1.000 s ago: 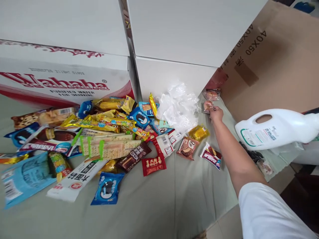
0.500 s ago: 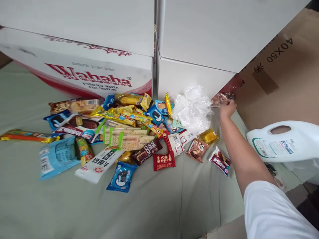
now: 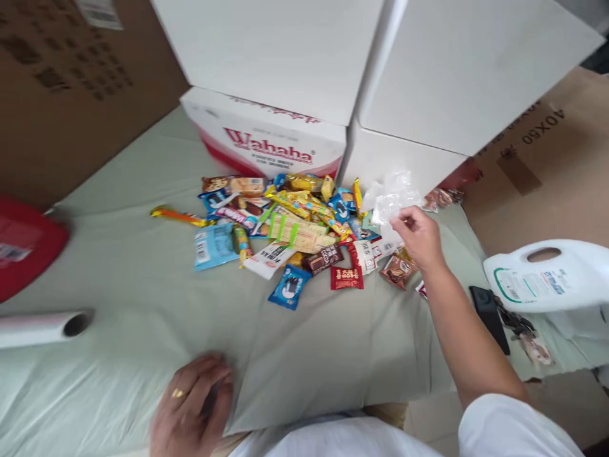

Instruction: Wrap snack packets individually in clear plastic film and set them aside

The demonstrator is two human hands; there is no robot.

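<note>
My right hand [image 3: 419, 241] pinches at the crumpled clear plastic bag [image 3: 392, 197] over the right end of a pile of snacks. Under that hand lies a brown wafer packet [image 3: 398, 271]. Nearby are a red candy packet [image 3: 347, 277], a dark cocoa bar [image 3: 323, 259] and a blue cookie packet [image 3: 289, 287]. Pale cracker packs [image 3: 302, 235] with green ends lie mid-pile. My left hand [image 3: 195, 403], a gold ring on one finger, rests at the near edge of the cloth. Its fingers are loosely curled, somewhat blurred, with nothing seen in them.
A Wahaha carton [image 3: 271, 143] and white boxes [image 3: 280, 57] stand behind the pile. To the right are a white detergent jug [image 3: 547, 276], a black phone [image 3: 489, 317] and a brown carton [image 3: 547, 139]. A white roll [image 3: 38, 330] and red object [image 3: 28, 247] lie left.
My right hand has moved left from the packet beside the brown carton to the clear plastic bag. My left hand has come into view as the camera shifted left and back.
</note>
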